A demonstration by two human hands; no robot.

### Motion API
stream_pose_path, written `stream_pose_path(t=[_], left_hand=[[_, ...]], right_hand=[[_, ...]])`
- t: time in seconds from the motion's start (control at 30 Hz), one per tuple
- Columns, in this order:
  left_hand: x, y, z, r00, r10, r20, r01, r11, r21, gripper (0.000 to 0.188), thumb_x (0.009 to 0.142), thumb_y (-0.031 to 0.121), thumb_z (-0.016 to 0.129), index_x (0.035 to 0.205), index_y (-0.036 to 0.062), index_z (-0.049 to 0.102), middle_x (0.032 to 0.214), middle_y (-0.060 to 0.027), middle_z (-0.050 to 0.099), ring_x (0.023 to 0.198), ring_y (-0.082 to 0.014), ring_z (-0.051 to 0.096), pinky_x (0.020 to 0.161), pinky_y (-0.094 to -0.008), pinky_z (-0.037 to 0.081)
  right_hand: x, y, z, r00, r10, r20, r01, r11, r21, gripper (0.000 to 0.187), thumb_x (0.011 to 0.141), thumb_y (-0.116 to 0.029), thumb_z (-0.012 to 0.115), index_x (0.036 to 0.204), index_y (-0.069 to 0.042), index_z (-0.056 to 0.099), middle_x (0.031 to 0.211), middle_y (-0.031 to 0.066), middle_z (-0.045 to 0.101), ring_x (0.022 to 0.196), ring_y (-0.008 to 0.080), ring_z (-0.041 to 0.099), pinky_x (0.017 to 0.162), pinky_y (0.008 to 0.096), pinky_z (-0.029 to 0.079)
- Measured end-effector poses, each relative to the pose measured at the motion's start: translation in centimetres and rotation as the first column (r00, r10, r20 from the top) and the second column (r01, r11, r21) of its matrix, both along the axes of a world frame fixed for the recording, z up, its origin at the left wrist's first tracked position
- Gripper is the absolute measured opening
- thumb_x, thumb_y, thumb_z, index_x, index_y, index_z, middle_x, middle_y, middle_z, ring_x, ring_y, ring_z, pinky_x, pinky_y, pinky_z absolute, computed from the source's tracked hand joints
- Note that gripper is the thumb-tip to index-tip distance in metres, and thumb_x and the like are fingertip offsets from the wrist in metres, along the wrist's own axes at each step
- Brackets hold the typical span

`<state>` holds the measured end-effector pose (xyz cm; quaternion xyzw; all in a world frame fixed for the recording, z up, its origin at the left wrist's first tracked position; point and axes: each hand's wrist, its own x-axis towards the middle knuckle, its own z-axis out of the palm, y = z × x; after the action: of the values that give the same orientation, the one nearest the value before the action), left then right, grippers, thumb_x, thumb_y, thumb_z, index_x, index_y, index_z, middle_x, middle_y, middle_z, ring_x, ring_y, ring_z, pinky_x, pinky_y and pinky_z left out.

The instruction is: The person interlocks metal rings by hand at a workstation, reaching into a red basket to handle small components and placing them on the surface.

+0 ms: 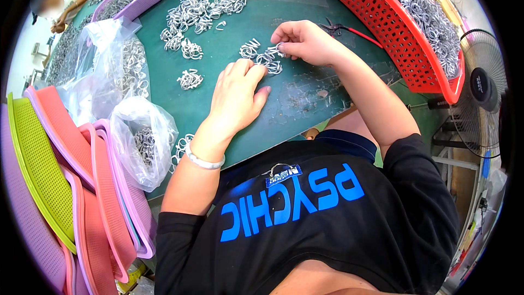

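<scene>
One loose pile of silvery rings [271, 66] on the green table [188, 112], slanting down-right. Closest to the right hand [310, 42], pinched on a ring [280, 49], looks like; just beyond the left hand [234, 92], palm-down and unclenched, can't tell if touching.

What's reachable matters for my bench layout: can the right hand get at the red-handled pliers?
Probably yes: the red-handled pliers lie beside the right hand, nothing visible between, though it seems to pinch a metal ring.

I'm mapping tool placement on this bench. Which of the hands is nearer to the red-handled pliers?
Right. The right hand is just left of the red-handled pliers, not holding them; the left hand is farther left and lower in the view.
</scene>
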<state>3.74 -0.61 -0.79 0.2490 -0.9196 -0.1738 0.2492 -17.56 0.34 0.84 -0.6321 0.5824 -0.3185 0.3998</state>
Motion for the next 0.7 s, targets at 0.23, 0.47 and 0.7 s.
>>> stream_pose_path(t=[0.23,0.47,0.7], left_hand=[[-0.8,0.4,0.6,1.000,0.020,-0.010,-0.020,0.998,-0.056,0.023,0.066,0.011,0.067,0.087,0.0062,0.059,0.091,-0.0100,0.049,0.085,-0.0273,0.049,0.076,-0.0379,0.038],[0.0,-0.8,0.0,0.957,0.173,-0.232,-0.189,0.981,-0.052,0.023,0.066,0.006,0.066,0.088,0.0048,0.059,0.091,-0.0080,0.053,0.082,-0.0246,0.053,0.071,-0.0331,0.042],[-0.1,-0.3,0.3,0.876,0.030,-0.481,0.125,0.950,0.287,0.044,0.071,-0.005,0.056,0.113,0.0087,0.055,0.099,-0.0085,0.054,0.082,-0.0177,0.055,0.065,-0.0265,0.046]], right_hand=[[0.5,1.1,0.5,0.882,-0.079,0.465,0.034,0.994,0.105,0.012,0.080,-0.001,0.053,0.090,0.003,0.056,0.076,0.0055,0.060,0.062,0.0087,0.055,0.053,0.0196,0.045],[2.0,2.5,0.8,0.679,-0.105,0.726,-0.052,0.980,0.191,0.010,0.082,-0.004,0.053,0.090,0.001,0.055,0.077,0.0080,0.061,0.061,0.0096,0.057,0.051,0.0192,0.046],[3.5,3.0,0.3,0.613,-0.104,0.783,-0.161,0.954,0.252,0.007,0.082,-0.005,0.052,0.087,-0.001,0.055,0.073,0.0072,0.061,0.056,0.0091,0.056,0.048,0.0187,0.045]])
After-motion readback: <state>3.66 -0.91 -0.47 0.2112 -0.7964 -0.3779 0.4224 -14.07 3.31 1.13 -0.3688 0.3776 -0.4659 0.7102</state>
